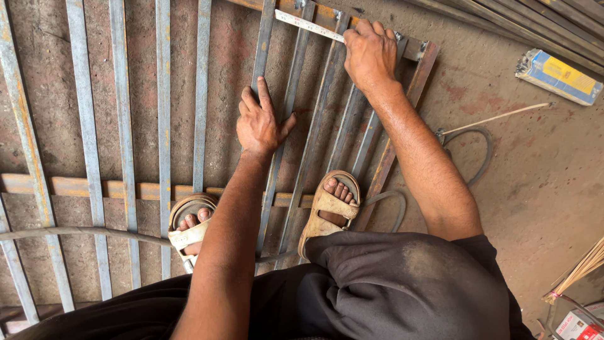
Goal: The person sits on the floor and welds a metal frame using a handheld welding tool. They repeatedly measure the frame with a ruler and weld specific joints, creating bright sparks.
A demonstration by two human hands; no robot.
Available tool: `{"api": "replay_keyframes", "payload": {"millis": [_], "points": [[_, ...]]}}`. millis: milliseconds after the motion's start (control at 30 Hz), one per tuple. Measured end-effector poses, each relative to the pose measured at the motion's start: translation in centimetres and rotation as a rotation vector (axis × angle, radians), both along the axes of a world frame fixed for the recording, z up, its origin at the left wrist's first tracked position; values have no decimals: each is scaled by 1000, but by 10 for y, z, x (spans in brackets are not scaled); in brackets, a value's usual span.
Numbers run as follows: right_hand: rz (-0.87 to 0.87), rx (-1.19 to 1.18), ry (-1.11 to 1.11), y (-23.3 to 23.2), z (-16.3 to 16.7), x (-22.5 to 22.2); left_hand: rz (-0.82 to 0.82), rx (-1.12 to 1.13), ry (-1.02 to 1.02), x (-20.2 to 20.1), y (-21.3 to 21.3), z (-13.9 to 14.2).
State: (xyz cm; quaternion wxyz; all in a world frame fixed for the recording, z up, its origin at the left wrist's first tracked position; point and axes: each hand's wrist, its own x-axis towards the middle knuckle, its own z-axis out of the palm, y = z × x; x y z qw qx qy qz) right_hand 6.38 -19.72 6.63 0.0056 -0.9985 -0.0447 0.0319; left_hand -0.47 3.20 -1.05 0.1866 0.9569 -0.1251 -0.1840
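Measuring step: right hand (pixel 370 55) pinches steel ruler (pixel 308 26) across bar frame (pixel 314 135) top; left hand (pixel 259 123) spread flat, pressing bar below ruler. Next likely needs steady ruler alignment.

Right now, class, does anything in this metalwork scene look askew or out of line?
Yes. The bars under the left hand and right hand slant to the right, while the flat bars on the left lie nearly parallel. A hose also trails across the bars near the sandalled feet.
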Motion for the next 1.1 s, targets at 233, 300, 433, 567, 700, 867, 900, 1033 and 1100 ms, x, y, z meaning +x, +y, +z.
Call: {"api": "replay_keyframes", "payload": {"millis": [233, 300, 433, 567, 700, 867, 900, 1033, 1100], "points": [[-187, 482, 11, -7, 8, -34, 50, -144, -58, -6, 7, -11], [-208, 433, 177, -9, 11, -54, 45, -39, 54, -4, 6, -14], [-565, 477, -89, -40, 22, -123, 59, -82, -2, -13, 9, -21], [-753, 261, -408, -78, 22, -205, 20, 8, 70, -14, 10, -27], [-1046, -209, -204, -98, 2, -279, 37, 53, 83, -18, 5, -31], [-1148, -224, 25, -121, -20, -310, 65, -27, 103, -18, 2, -24], [-1282, -171, 105, -124, -21, -309, 81, -35, 139, -17, 2, -22], [-1166, -97, -46, -128, -8, -293, 70, -73, 125, -13, 2, -21], [-1029, 38, -175, -124, 16, -269, 72, -78, 113, -11, 4, -22]]}}
